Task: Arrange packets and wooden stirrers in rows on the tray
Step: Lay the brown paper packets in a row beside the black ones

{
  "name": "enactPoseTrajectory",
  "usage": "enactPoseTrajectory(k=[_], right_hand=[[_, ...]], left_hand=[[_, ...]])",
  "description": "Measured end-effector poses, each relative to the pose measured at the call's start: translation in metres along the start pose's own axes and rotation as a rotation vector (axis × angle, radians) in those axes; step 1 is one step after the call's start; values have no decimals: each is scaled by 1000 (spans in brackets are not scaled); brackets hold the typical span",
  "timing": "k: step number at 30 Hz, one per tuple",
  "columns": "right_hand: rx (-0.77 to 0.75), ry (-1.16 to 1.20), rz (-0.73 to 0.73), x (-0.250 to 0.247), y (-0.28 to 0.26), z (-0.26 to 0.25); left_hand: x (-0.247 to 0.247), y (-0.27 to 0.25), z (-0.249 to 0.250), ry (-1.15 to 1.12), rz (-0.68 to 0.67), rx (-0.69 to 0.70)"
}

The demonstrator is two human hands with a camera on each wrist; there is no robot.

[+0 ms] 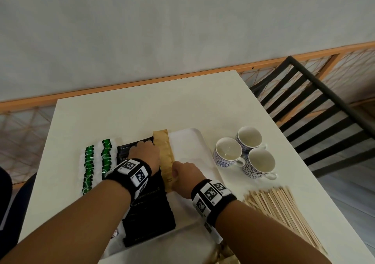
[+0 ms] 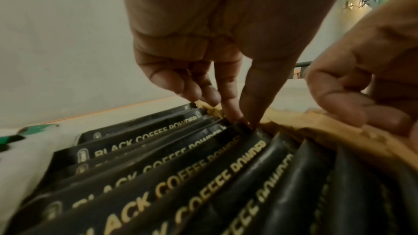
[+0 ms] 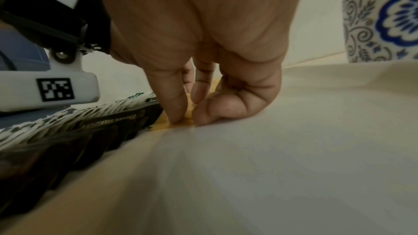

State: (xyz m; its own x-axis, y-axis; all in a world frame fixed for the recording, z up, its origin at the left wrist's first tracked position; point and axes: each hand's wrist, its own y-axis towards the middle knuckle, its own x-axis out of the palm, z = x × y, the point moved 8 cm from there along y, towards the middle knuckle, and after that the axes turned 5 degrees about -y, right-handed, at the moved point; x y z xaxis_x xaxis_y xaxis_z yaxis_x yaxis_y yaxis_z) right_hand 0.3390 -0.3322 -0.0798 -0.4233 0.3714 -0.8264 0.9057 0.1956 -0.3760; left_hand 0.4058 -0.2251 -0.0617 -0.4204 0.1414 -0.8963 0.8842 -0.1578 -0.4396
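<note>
a: where are the packets now?

b: they lie in rows on the white tray (image 1: 190, 141). on the left is a row of green and white packets (image 1: 95, 166). next to it is a row of black coffee packets (image 2: 158, 176). next to that is a row of brown packets (image 1: 165, 158). the rows run away from the person, from near to far.

a: what is the left hand doing?

b: the left hand (image 1: 145, 155) sits on the seam where the black row meets the brown row. its fingers (image 2: 228, 99) point down and its thumb meets them at the end of one black packet. it looks like a pinch, but the tips are partly hidden.

a: and the right hand?

b: the right hand (image 1: 185, 172) is on the right edge of the brown row, closer to the person. its fingers (image 3: 172, 103) are curled and the tips press down on the brown packets. i cannot tell if it pinches one or only pushes.

a: where are the wooden stirrers (image 1: 284, 209)?

b: in a loose pile on the table (image 1: 132, 113), off the tray, near the right arm. three blue and white cups (image 1: 245, 154) stand just past them.

a: so what matters next?

b: i think the bare part of the tray is to the right of the brown row, and the right hand is nearer to it and to the stirrers. a new row should lie the same way as the others.
</note>
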Motion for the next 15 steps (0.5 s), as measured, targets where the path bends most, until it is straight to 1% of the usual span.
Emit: enactPoseTrajectory(k=[4,9,15], right_hand=[[-3,-3,7,1,3,2],[-11,4,-1,1,4,1],[-1,49,9,-2,6,0]], left_hand=[[1,3,2,-19,-3,3],[-2,3,4,0,30,24],[-7,7,-1,22,60,13]])
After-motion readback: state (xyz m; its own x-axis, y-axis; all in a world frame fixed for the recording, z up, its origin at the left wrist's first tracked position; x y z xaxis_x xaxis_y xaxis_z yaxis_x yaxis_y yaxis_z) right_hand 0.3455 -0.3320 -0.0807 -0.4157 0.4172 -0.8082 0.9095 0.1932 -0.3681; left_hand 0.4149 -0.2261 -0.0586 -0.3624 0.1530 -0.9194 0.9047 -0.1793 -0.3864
